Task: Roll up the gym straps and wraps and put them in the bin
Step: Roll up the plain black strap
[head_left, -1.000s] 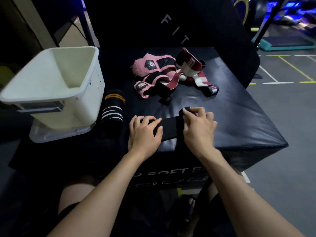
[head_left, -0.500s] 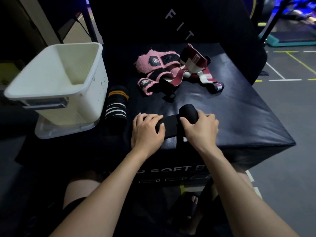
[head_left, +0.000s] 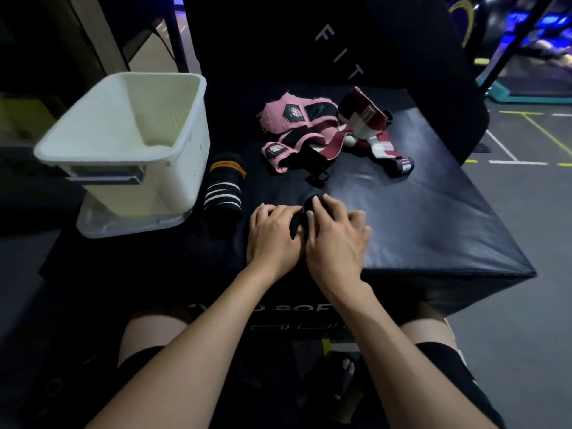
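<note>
Just below the centre of the frame we have one black wrap point(head_left: 301, 216), rolled into a small bundle on the black padded box point(head_left: 418, 218). Our left hand point(head_left: 272, 235) lies palm down with its fingers curled over the left side of the bundle, gripping it. Our right hand point(head_left: 335, 235) sits touching the left one, its fingers arched over the top of the roll and holding it as well. Both forearms reach up from the bottom edge.

Left of our hands lies one rolled striped wrap point(head_left: 224, 188), beside one white bin point(head_left: 123, 144) at the upper left. Above centre lies a loose heap: pink wraps point(head_left: 291, 117) and dark red wraps point(head_left: 371, 125), tangled so we cannot count them.
</note>
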